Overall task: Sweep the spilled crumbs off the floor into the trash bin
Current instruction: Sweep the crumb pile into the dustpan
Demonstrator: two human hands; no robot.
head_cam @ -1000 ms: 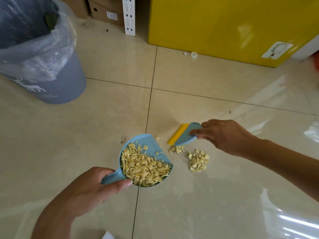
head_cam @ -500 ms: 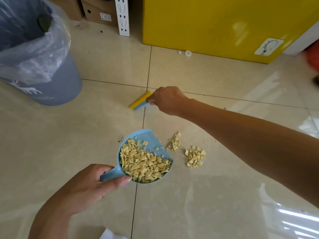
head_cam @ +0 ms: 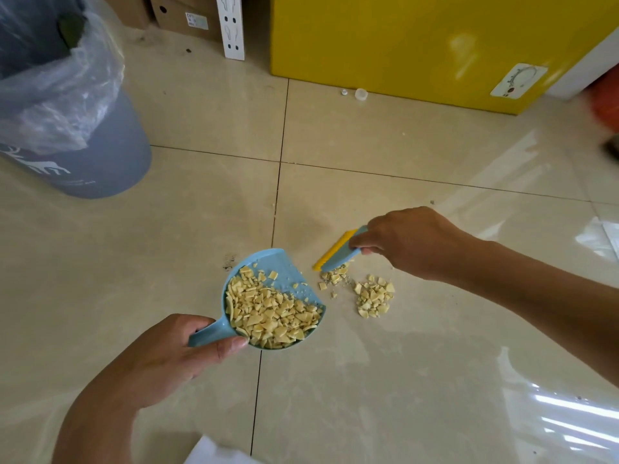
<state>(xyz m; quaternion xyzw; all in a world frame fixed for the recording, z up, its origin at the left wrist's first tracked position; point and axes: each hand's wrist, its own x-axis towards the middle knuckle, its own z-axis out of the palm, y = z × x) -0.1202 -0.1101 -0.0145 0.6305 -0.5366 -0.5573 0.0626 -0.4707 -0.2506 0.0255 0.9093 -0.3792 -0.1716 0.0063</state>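
Observation:
My left hand point(head_cam: 160, 360) grips the handle of a small blue dustpan point(head_cam: 281, 267), which is heaped with pale yellow crumbs and held low over the tile floor. My right hand point(head_cam: 405, 244) holds a little blue brush with yellow bristles point(head_cam: 335, 254); its bristle edge rests on the floor at a small clump of crumbs, just right of the pan's open lip. A second pile of crumbs point(head_cam: 373, 298) lies on the tile right of the pan. The grey trash bin point(head_cam: 97, 162) with a clear plastic liner stands at the far left.
A yellow cabinet point(head_cam: 418, 45) stands at the back, with a small white cap point(head_cam: 361, 94) on the floor before it. Cardboard boxes point(head_cam: 184, 18) and a white perforated post point(head_cam: 231, 28) stand at the back left. Something orange point(head_cam: 608, 105) is at the right edge.
My right hand had reached out with the brush to the tile joint further away; it has come back down to the crumbs beside the pan. The dustpan has stayed about where it was.

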